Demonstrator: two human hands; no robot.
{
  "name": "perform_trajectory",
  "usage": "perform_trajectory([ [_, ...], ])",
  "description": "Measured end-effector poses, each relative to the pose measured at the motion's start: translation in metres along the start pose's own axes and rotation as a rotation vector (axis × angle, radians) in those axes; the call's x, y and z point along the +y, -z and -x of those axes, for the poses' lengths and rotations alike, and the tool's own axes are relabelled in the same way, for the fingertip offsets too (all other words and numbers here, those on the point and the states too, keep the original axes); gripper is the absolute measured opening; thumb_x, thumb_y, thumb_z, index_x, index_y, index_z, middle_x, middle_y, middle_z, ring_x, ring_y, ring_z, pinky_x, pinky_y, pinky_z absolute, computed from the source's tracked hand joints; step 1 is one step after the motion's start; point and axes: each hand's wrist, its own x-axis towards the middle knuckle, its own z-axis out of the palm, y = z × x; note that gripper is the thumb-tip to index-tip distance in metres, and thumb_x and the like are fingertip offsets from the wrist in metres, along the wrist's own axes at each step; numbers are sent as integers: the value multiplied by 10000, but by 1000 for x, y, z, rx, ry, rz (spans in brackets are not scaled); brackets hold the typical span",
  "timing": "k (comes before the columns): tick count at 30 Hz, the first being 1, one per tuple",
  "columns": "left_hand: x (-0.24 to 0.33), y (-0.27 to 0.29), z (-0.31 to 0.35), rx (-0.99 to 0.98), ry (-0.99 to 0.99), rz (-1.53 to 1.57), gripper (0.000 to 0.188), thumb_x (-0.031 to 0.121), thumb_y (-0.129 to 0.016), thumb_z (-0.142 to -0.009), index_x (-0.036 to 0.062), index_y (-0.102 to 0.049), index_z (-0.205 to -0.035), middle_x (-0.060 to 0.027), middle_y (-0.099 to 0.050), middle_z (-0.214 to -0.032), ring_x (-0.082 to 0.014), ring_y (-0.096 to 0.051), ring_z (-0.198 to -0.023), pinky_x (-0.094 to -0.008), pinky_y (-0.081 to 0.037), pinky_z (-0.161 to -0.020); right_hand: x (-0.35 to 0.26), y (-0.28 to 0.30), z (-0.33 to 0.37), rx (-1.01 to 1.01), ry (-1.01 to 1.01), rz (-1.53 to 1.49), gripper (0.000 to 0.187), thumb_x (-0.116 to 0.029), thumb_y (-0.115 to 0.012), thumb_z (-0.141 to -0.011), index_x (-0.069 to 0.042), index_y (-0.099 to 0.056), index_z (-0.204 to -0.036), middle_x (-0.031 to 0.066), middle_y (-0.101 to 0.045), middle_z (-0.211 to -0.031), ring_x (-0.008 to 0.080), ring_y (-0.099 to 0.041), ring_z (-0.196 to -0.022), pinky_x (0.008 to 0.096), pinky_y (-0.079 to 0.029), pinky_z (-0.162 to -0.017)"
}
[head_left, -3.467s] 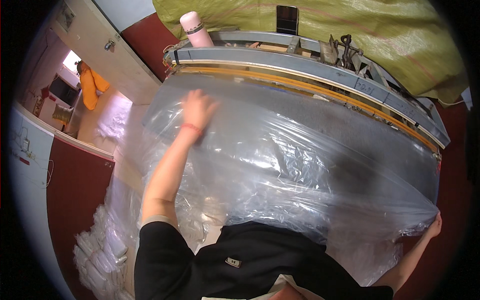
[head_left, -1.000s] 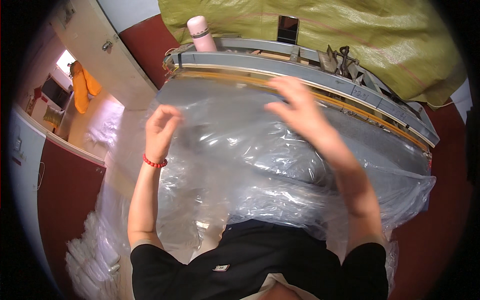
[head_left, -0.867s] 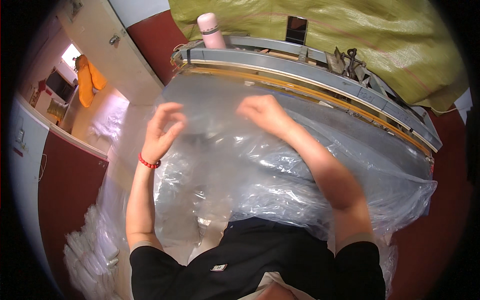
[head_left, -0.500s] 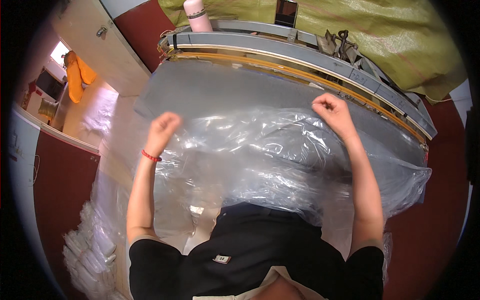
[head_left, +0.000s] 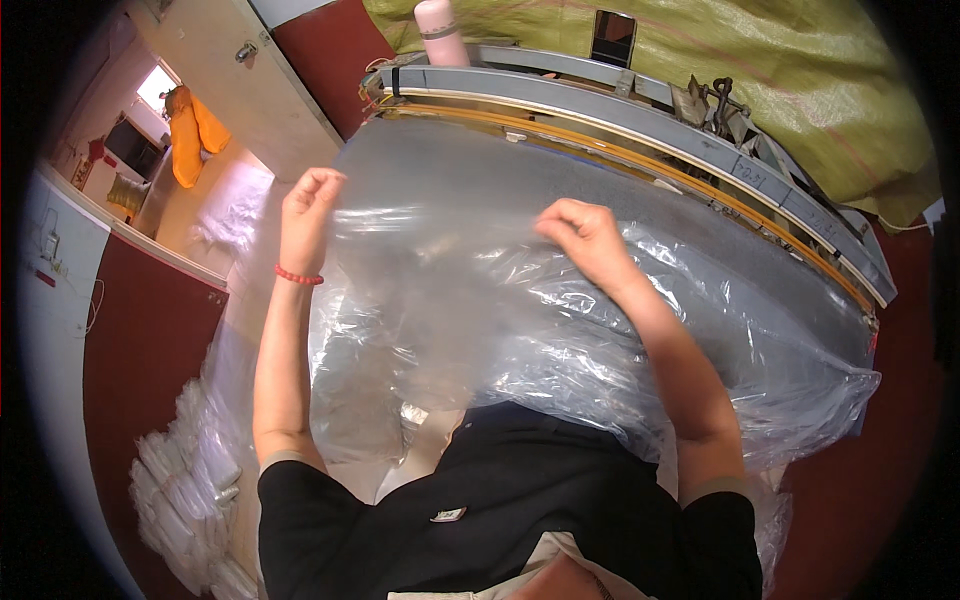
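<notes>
Clear plastic film (head_left: 570,290) spreads over the grey work surface (head_left: 440,155) and hangs down in front of my body. My left hand (head_left: 312,195), with a red bead bracelet (head_left: 299,276) at the wrist, is raised at the surface's left end, its fingertips pinched on the film's edge. Further right, my right hand (head_left: 592,238) pinches the same film, with thumb and fingers pressed together. Between the hands a stretch of film runs fairly taut, with bright glare near the left hand. The film is so transparent that its exact edge is hard to trace.
A long metal frame (head_left: 600,100) with an orange strip (head_left: 560,125) borders the far side. A pink bottle (head_left: 441,35) stands behind it, before a yellow-green woven sheet (head_left: 760,70). Bundled clear bags (head_left: 185,490) lie at lower left, near an open door (head_left: 235,90).
My right hand has moved left, nearer the left hand. My left hand has risen slightly toward the far side. The film between them has shifted, and the whole view has swung a little.
</notes>
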Motion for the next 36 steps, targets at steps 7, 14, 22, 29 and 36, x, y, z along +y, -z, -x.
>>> perform_trajectory([
  [7,-32,-45,60,-983,269,-294,122,138,-562,-818,28,-580,-869,22,-569,-742,-43,-504,-683,-206,-424,-592,63,159,83,605,-281,262,144,-160,-573,-794,-20,-603,-805,14,-577,-737,76,-510,-707,215,-403,-663],
  [14,-79,-89,132,-1106,75,-143,144,136,-584,-786,57,-564,-905,-27,-580,-727,-119,-534,-641,-247,-427,-601,60,411,433,1182,-576,925,254,-253,-572,-804,-22,-627,-894,9,-609,-832,90,-519,-755,236,-421,-700],
  [22,-112,-65,152,-1597,-36,-508,132,158,-618,-719,102,-572,-829,-71,-576,-696,-203,-548,-625,-319,-428,-593,-18,464,653,1648,-900,886,328,-322,-571,-792,-27,-622,-925,58,-617,-849,148,-543,-772,282,-434,-705],
  [29,-137,213,-73,-445,325,-1690,186,181,-551,-733,48,-632,-834,-155,-614,-873,-275,-593,-794,-380,-461,-686,55,492,588,1446,-828,815,333,-339,-568,-792,-35,-623,-916,40,-621,-843,130,-535,-761,276,-426,-705],
  [36,-123,100,-172,233,-209,-857,430,325,-505,-838,-26,-524,-1085,-171,-558,-1069,-246,-526,-995,-309,-383,-869,57,422,428,1385,-900,907,270,-279,-605,-750,-15,-632,-796,48,-615,-722,117,-534,-674,277,-435,-646],
])
